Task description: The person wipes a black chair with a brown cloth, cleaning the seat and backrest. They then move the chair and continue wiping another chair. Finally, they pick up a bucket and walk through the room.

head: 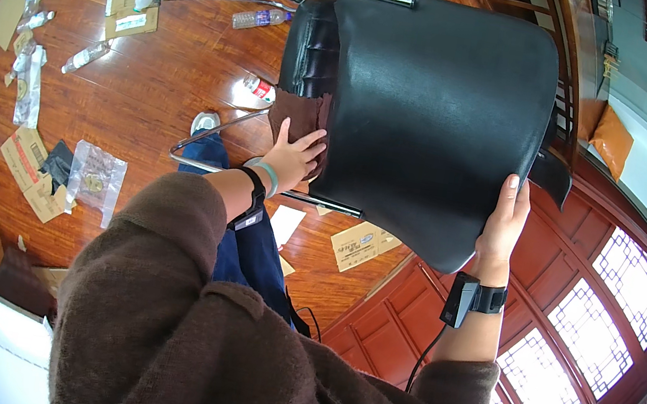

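Before me is a black leather-look chair (pixel 442 94) with chromed tubular metal legs, tipped so that its broad smooth panel faces up. Under my left hand (pixel 294 156) lies a piece of dark brown cloth (pixel 300 111); the fingers are spread and press it against the padded part beside the panel's left edge. My right hand (pixel 503 224) grips the panel's lower right edge, thumb on top and fingers partly hidden behind it. Both wrists wear black straps with small devices.
Plastic bottles (pixel 86 56), a clear plastic bag (pixel 95 182) and flattened cardboard (pixel 27 171) litter the wooden floor. Another cardboard piece (pixel 358 245) lies below the chair. Wooden furniture with slats (pixel 562 75) stands at upper right, and red panelled doors (pixel 548 263) with lattice windows at lower right.
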`<action>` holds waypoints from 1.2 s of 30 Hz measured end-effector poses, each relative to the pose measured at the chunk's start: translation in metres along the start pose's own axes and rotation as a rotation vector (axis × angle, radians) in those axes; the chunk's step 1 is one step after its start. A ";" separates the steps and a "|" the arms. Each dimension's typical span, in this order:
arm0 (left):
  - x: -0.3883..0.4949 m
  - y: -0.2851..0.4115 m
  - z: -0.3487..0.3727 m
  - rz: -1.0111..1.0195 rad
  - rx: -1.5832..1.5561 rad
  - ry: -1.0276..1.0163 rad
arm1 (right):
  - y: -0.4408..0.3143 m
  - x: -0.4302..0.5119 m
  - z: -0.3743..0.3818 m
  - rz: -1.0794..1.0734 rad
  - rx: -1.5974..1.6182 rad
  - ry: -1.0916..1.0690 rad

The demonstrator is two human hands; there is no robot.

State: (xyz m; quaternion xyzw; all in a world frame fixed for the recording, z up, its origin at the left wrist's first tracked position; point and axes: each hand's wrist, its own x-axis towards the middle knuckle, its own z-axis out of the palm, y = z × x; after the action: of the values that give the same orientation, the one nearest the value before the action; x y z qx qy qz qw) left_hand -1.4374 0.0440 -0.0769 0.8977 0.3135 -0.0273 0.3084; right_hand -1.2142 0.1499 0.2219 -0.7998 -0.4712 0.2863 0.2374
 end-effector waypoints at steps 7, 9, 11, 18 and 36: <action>-0.004 -0.026 0.009 0.048 -0.081 0.248 | 0.000 -0.001 0.000 0.012 0.025 0.007; 0.002 -0.038 0.003 -0.136 -0.079 0.374 | -0.001 -0.001 0.001 0.011 0.049 -0.002; 0.014 -0.054 -0.007 -0.265 -0.162 0.543 | -0.002 -0.002 0.000 0.023 0.071 -0.008; 0.072 -0.096 -0.016 -0.675 -0.971 1.095 | 0.000 0.003 -0.004 0.016 0.035 -0.015; 0.026 0.036 0.047 -0.931 -0.990 0.738 | -0.004 -0.002 0.004 -0.025 0.033 -0.041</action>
State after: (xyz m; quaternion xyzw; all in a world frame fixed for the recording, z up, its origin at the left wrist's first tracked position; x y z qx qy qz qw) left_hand -1.3892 0.0088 -0.1020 0.3821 0.7167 0.2902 0.5061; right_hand -1.2197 0.1506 0.2221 -0.7838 -0.4811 0.3073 0.2444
